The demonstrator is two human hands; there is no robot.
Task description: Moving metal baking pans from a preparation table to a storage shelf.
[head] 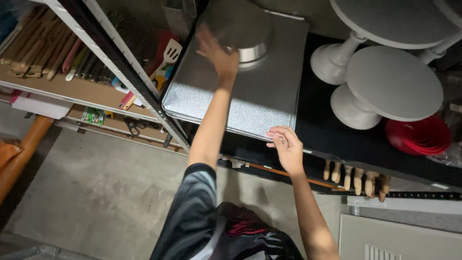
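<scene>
A large flat metal baking tray (269, 96) lies on a dark shelf (327, 135), its front corner overhanging the edge. A round metal pan (240, 26) sits upside down on the tray's far side. My left hand (216, 53) reaches up and grips the pan's near rim. My right hand (286, 147) rests with curled fingers on the tray's front edge near its corner.
White cake stands (390, 86) and a stack of red bowls (418, 137) stand to the right on the same shelf. Wooden handles (356, 178) hang below its edge. At left, shelves hold rolling pins (38, 43), spatulas (168, 53) and scissors (134, 126). Concrete floor lies below.
</scene>
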